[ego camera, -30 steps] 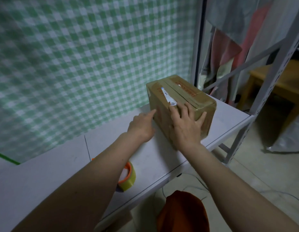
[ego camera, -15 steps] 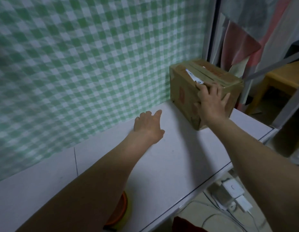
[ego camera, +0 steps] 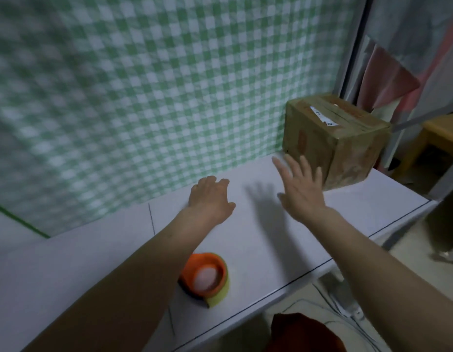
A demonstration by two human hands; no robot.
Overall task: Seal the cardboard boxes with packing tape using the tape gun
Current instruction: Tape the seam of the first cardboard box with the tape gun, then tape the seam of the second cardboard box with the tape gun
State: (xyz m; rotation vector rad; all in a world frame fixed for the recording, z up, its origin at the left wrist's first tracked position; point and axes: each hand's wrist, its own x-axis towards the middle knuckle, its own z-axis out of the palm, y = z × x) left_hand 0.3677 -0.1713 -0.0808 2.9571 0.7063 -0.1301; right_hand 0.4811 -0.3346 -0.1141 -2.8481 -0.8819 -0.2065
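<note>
Currently my right hand (ego camera: 300, 193) is spread wide, fingers (ego camera: 291, 171) straight and fanned, gripping nothing. It hovers over the counter (ego camera: 271, 240) just in front of the cardboard box (ego camera: 332, 138); the fingertips overlap the box's lower left edge in view, but motion blur stops me telling whether they touch it. My left hand (ego camera: 210, 199) lies palm down near the counter, fingers loosely extended toward the wall, also holding nothing; contact with the surface cannot be confirmed.

Box: brown, closed, standing at the far right end of the counter close to the wall covering. Top flaps are down, with glossy tape strips running along the top and a white label strip (ego camera: 321, 116) stuck across it. Contents not visible. A reddish printed mark shows on the left face.

Tape dispenser (ego camera: 207, 278): orange body with a yellowish roll of tape, lying on the counter near its front edge, just beside my left forearm and well apart from the box. Neither hand touches it.

Surroundings: green-and-white checked covering (ego camera: 144, 85) fills the wall behind the counter. A metal upright (ego camera: 354, 47) stands to the right of the box, with grey and pink cloth (ego camera: 398, 72) hanging beyond it. A wooden piece of furniture (ego camera: 443, 133) sits at far right. Cables (ego camera: 329, 301) lie on the floor below the counter edge, and a dark red rounded object (ego camera: 304, 334) shows at the bottom.
</note>
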